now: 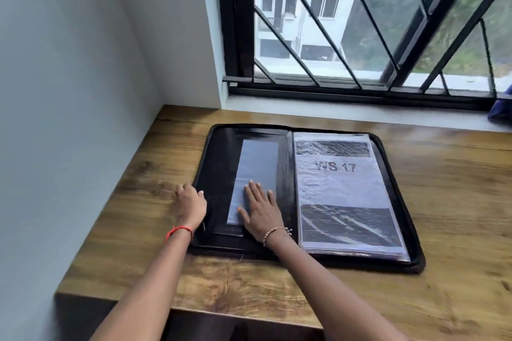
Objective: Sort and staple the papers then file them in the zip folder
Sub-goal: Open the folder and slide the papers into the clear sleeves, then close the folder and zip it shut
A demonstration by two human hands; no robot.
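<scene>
**A:** Start with the big things. Where does everything sit?

**B:** A wooden desk (443, 174) runs under a barred window (360, 22). The zip folder (216, 163) lies on it, opened flat like a book, with its spine pointing away from the person.

**A:** And the papers?

**B:** The papers (340, 191) are on the folder's right half, stacked inside clear sleeves. The top sheet reads "WS 17" between two dark printed bands (the smaller print is too blurred to read). My guess is that the filing is mostly done.

**A:** Why are both hands on the left half, then?

**B:** That half has a glossy black panel with a pale pocket (257, 166). The right hand (261, 209) lies flat on the pocket's lower part with its fingers straight and spread, holding nothing. I judge it is smoothing or pressing the panel down.

**A:** What about the other hand?

**B:** The left hand (189, 203) is at the folder's outer left edge, fingers curled over the rim. It seems to grip the edge, probably to steady the cover or get ready to fold it shut.
</scene>
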